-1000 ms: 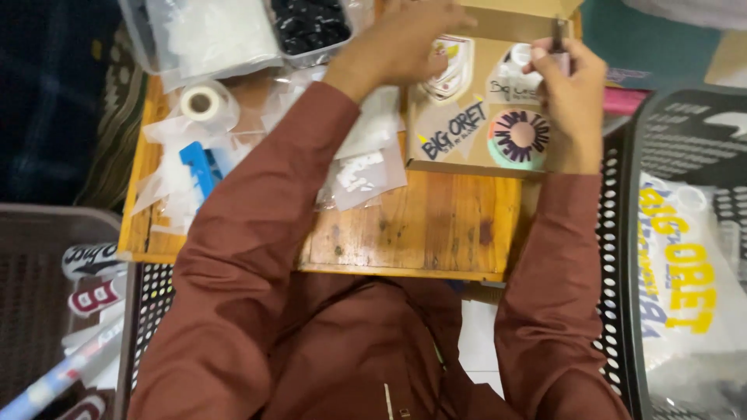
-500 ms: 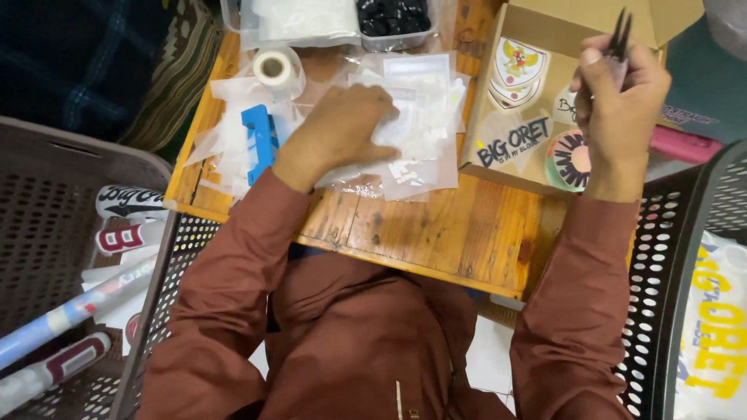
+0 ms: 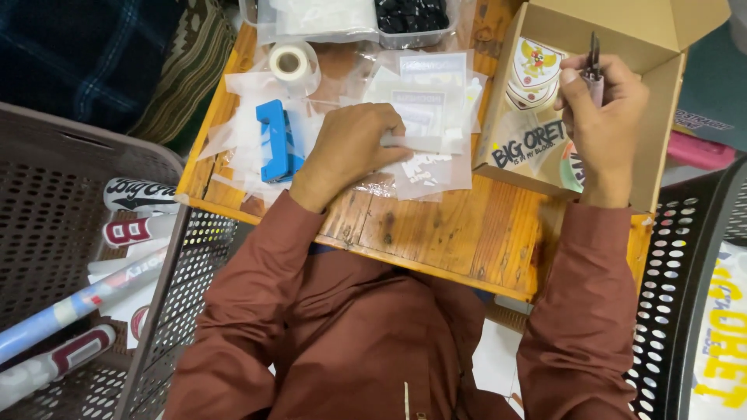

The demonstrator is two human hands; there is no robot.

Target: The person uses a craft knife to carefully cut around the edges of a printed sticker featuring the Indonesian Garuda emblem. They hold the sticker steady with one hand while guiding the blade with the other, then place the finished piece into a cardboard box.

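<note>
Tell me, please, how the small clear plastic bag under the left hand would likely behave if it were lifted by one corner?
The clear plastic bag looks thin and see-through, so it would probably droop. It lies on a loose pile of similar bags, so it may slide easily. The left hand presses it flat, suggesting it is very light.

Left hand [image 3: 354, 148] off the cardboard box [image 3: 661, 117], onto clear plastic bags [image 3: 424, 144].

— Where can a hand pass on the wooden table [image 3: 459, 241]?
— Along the near edge — bare wood. The far edge is crowded: tape roll [image 3: 292, 61], blue dispenser [image 3: 276, 141], loose plastic sleeves [image 3: 432, 117].
— The right edge?
— Blocked by the open cardboard box [image 3: 661, 117].
</note>
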